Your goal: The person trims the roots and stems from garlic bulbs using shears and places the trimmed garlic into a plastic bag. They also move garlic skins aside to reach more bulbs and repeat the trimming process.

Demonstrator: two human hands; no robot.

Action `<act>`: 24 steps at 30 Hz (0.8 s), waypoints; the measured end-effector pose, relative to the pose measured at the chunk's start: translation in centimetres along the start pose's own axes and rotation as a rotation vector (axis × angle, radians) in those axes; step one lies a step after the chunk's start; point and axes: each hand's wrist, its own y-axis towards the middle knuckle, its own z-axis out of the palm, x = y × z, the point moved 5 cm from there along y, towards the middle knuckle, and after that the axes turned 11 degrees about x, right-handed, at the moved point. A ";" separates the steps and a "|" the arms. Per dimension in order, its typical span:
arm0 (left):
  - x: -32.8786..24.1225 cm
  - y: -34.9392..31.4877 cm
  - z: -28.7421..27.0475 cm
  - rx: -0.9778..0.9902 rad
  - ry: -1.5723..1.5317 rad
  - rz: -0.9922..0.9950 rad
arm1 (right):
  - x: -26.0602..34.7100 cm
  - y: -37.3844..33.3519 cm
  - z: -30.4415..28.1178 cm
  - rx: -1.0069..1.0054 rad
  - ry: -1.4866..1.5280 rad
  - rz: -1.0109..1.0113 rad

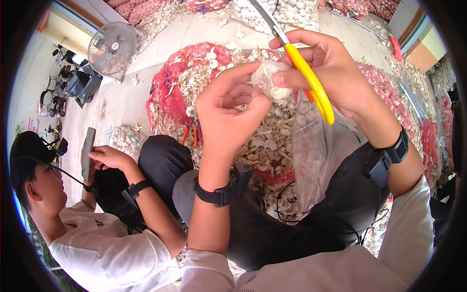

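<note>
A pale garlic bulb [266,78] in papery skin is held up between my hands. My left hand [234,107] is curled at its left side, with the index fingertip against the bulb and the thumb close under it. My right hand [331,73] presses its thumb on the bulb. The same hand carries scissors [311,73] with a yellow outer handle and orange-red inner parts, their metal blades pointing up past the fingers. Below my hands lies a heap of loose garlic skins and stems [267,141].
A red mesh sack [163,97] with garlic lies open behind the heap. A clear plastic bag [316,160] drapes by my right knee. At left another person [112,233] sits holding a phone-like device [88,153]. A floor fan [112,48] and more garlic sacks [272,14] stand farther back.
</note>
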 end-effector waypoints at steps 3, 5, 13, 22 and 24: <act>-0.3 0.1 -0.3 -0.031 0.091 0.104 | 0.2 0.2 -0.1 0.012 -0.006 0.024; -0.7 0.2 -0.2 0.006 0.233 0.175 | 0.0 0.5 -0.2 0.018 -0.012 0.042; -0.9 -0.1 -0.3 0.005 0.265 0.179 | -1.3 1.1 -0.9 0.080 0.195 0.133; -0.5 0.2 -1.3 -0.188 -0.115 0.103 | -0.1 1.5 0.3 0.016 0.340 0.152; -0.7 0.2 -1.7 -0.225 -0.058 0.087 | -0.1 1.9 0.5 0.041 0.356 0.119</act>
